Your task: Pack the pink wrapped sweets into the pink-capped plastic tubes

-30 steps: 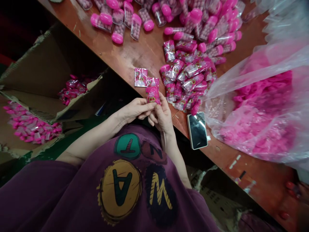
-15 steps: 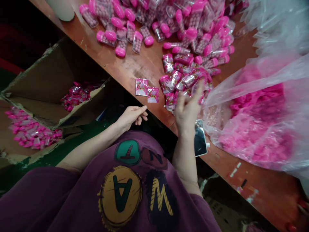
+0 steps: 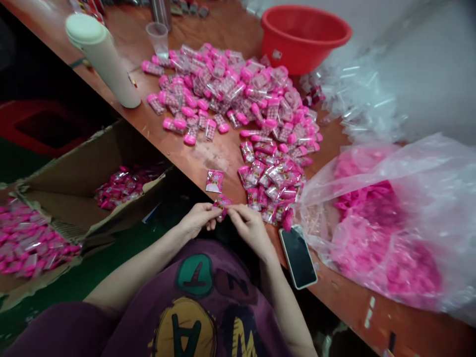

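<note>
At the table's front edge, my left hand [image 3: 197, 219] and my right hand [image 3: 252, 229] pinch a small pink printed sachet [image 3: 222, 204] between their fingertips. The fingers partly cover it, so I cannot tell whether it has something inside. Another pink sachet [image 3: 214, 181] lies flat on the table just beyond. To the right of it is a heap of shiny pink wrapped packs [image 3: 273, 178]. Behind that spreads a large pile of small clear bottles with pink caps [image 3: 223, 87], filled with pale pink beads.
A phone [image 3: 299, 258] lies by my right forearm, beside a clear plastic bag [image 3: 420, 183] of pink pieces. A red basin [image 3: 305, 44], a plastic cup [image 3: 158, 39] and a white tumbler [image 3: 104, 59] stand farther back. A cardboard box [image 3: 70, 183] with pink packs is at left.
My right hand has come back from the wrapped heap to meet my left hand. One of two sachets lying on the table is gone from its spot; a sachet is between my fingers. The view has tilted up.
</note>
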Available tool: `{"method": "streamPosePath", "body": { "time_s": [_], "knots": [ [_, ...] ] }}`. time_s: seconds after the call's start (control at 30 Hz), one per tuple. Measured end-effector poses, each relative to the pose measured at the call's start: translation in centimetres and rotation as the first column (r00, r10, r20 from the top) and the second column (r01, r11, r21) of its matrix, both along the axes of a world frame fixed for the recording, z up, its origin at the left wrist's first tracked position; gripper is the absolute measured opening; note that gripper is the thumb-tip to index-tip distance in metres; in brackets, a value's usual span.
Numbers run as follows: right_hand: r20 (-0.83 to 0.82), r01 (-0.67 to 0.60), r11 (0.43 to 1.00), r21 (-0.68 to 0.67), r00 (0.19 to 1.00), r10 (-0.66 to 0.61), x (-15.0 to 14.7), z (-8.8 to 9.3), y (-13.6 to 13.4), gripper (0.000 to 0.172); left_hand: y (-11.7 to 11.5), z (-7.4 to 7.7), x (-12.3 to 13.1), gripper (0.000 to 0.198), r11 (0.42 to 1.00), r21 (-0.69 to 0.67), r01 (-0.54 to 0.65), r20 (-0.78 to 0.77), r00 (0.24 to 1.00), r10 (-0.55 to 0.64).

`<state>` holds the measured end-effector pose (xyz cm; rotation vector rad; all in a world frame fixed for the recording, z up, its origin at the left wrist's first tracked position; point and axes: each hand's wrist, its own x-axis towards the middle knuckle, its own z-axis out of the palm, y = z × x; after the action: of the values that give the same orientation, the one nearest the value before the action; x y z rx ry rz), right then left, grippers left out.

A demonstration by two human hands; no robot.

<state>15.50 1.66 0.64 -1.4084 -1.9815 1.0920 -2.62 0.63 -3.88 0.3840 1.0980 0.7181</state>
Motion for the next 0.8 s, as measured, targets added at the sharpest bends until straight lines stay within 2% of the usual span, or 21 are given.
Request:
{"method": "streamPosePath", "body": {
  "time_s": [0.07, 0.13, 0.2, 0.27, 0.33, 0.4, 0.47, 0.53, 0.6, 0.63, 0.67, 0.73, 0.8],
  "knots": [
    [-0.111, 0.129, 0.988, 0.084, 0.987, -0.119, -0.6, 0.6, 3.9, 0.027, 0.2, 0.0, 0.3, 0.024, 1.0, -0.005, 0.022, 0.004, 1.0, -0.022],
    [-0.088, 0.18, 0.963, 0.202, 0.982, -0.166, -2.2, 0.8, 8.9, 0.03, 0.4, 0.0, 0.6, 0.025, 0.999, -0.018, 0.044, -0.011, 0.999, -0.044],
    [0.005, 0.14, 0.935, 0.326, 0.989, -0.149, -4.4, 0.6, 14.2, 0.03, 0.7, 0.0, 0.9, 0.029, 0.998, -0.028, 0.051, -0.025, 0.998, -0.052],
    [0.163, 0.115, 0.912, 0.394, 0.968, -0.192, -6.7, 0.1, 18.8, 0.035, 0.9, 0.0, 0.9, 0.031, 0.997, -0.033, 0.067, -0.027, 0.997, -0.068],
    [0.335, 0.051, 0.905, 0.423, 0.919, -0.208, -8.7, -0.4, 22.2, 0.04, 0.9, 0.0, 0.8, 0.03, 0.996, -0.027, 0.084, -0.022, 0.996, -0.085],
    [0.472, -0.041, 0.904, 0.426, 0.862, -0.183, -10.1, -1.0, 24.1, 0.042, 0.6, 0.3, 0.4, 0.03, 0.993, -0.012, 0.115, -0.01, 0.993, -0.115],
    [0.57, -0.103, 0.911, 0.4, 0.806, -0.159, -10.9, -1.5, 24.5, 0.046, 0.3, 0.6, -0.3, 0.032, 0.987, 0.02, 0.161, 0.015, 0.987, -0.162],
    [0.626, -0.094, 0.924, 0.371, 0.76, -0.174, -10.9, -2.0, 23.9, 0.049, -0.2, 1.0, -1.4, 0.034, 0.973, 0.078, 0.217, 0.026, 0.975, -0.22],
    [0.631, -0.067, 0.929, 0.365, 0.751, -0.194, -10.3, -2.2, 22.6, 0.05, -0.4, 1.5, -2.6, 0.035, 0.964, 0.14, 0.227, 0.021, 0.973, -0.232],
    [0.609, -0.056, 0.925, 0.377, 0.767, -0.201, -9.7, -2.2, 21.8, 0.049, -0.4, 1.8, -3.2, 0.035, 0.966, 0.17, 0.194, 0.012, 0.98, -0.199],
    [0.565, -0.043, 0.916, 0.399, 0.798, -0.208, -9.0, -1.9, 20.8, 0.045, -0.3, 2.1, -3.8, 0.034, 0.971, 0.202, 0.128, 0.003, 0.991, -0.131],
    [0.401, 0.021, 0.897, 0.441, 0.89, -0.218, -7.4, -1.0, 18.4, 0.035, 0.2, 2.8, -4.6, 0.03, 0.953, 0.294, -0.073, -0.023, 0.996, 0.084],
    [0.184, 0.105, 0.906, 0.411, 0.963, -0.195, -5.5, 0.3, 15.3, 0.025, 1.0, 3.7, -5.0, 0.025, 0.872, 0.426, -0.241, -0.022, 0.961, 0.276]
  ]
}}
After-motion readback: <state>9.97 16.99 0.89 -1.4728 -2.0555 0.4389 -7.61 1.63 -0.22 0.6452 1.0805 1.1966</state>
